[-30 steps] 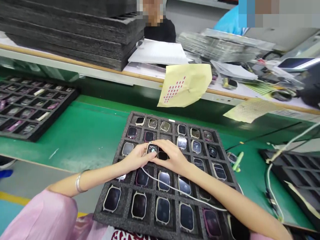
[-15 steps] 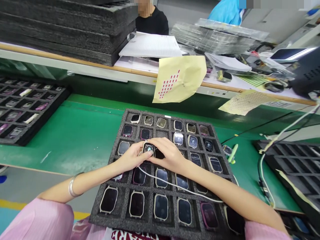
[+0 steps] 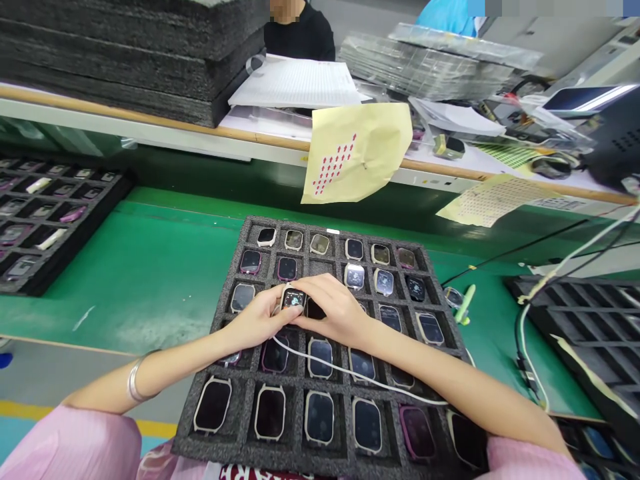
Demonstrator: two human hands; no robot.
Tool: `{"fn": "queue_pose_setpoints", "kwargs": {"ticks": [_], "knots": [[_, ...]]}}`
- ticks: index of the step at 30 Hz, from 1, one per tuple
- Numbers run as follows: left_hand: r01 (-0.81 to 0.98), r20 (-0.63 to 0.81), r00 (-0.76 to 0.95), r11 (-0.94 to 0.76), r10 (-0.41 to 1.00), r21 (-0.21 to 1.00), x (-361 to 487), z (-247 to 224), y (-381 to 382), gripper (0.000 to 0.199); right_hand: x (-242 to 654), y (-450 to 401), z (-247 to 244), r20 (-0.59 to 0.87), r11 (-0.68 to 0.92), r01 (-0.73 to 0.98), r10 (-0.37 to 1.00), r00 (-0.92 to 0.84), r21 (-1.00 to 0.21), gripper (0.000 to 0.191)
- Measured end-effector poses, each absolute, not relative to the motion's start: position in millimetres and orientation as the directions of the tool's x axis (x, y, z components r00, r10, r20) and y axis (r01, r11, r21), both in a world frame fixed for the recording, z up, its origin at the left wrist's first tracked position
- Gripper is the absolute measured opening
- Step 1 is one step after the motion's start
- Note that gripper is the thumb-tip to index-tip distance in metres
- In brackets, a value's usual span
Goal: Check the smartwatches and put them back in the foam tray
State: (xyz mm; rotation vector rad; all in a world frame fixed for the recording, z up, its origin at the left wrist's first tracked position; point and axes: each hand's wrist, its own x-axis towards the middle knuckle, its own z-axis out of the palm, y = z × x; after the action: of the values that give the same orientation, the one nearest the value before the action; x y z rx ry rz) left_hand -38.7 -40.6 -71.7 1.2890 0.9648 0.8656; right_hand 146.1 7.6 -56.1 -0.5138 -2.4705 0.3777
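Observation:
A strapless smartwatch with a lit screen is held above the foam tray. My left hand grips its left side, the thumb lying over the lower part of the screen. Closed on its top and right edge are the fingers of my right hand. A white cable runs from beneath my left hand to the right; its end is hidden. Around both hands, several dark-screened watches, one being a silver-framed watch, sit in the tray's compartments.
Another foam tray of watches lies at left, and a tray with slots at right. A stack of black foam stands on the shelf ahead, with papers hanging over its edge. A person in black is behind it.
The view has shifted slightly. Both hands keep their hold on the watch in nearly the same place over the tray.

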Motion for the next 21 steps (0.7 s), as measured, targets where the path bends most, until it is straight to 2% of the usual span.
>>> {"fn": "queue_pose_setpoints", "kwargs": {"ticks": [3, 6, 8, 10, 13, 15, 18, 21], "knots": [[0.01, -0.079, 0.36, 0.081, 0.93, 0.997, -38.4, -73.6, -41.3, 0.032, 145.8, 7.8, -52.8, 0.473, 0.88, 0.274, 0.444, -0.761, -0.388, 0.039], [-0.027, -0.075, 0.349, 0.091, 0.934, 0.996, -37.2, -76.9, -41.0, 0.03, 147.6, 15.9, -43.6, 0.439, 0.842, 0.246, 0.473, -0.764, -0.481, 0.037], [-0.1, -0.098, 0.358, 0.143, 0.928, 0.985, -37.2, -76.2, -41.0, 0.036, 151.1, 27.7, -38.4, 0.441, 0.794, 0.243, 0.531, -0.723, -0.557, 0.035], [-0.166, -0.15, 0.345, 0.217, 0.927, 0.962, -39.2, -70.9, -42.3, 0.043, 156.7, 42.2, -37.5, 0.451, 0.76, 0.307, 0.605, -0.656, -0.573, 0.032], [-0.186, -0.252, 0.293, 0.314, 0.922, 0.931, -47.3, -56.9, -48.1, 0.043, 166.8, 59.3, -43.1, 0.342, 0.739, 0.496, 0.66, -0.669, -0.455, 0.032], [-0.155, -0.296, 0.324, 0.359, 0.899, 0.92, -55.2, -48.9, -53.5, 0.04, 171.2, 63.5, -44.6, 0.235, 0.738, 0.561, 0.661, -0.713, -0.374, 0.038], [-0.084, -0.329, 0.452, 0.407, 0.829, 0.91, -65.7, -46.1, -60.2, 0.034, 166.8, 62.1, -36.8, 0.213, 0.77, 0.556, 0.627, -0.749, -0.312, 0.043], [-0.077, -0.329, 0.492, 0.417, 0.806, 0.906, -70.1, -52.4, -62.7, 0.031, 146.0, 61.6, -27.7, 0.212, 0.808, 0.525, 0.58, -0.786, -0.265, 0.031]]}}
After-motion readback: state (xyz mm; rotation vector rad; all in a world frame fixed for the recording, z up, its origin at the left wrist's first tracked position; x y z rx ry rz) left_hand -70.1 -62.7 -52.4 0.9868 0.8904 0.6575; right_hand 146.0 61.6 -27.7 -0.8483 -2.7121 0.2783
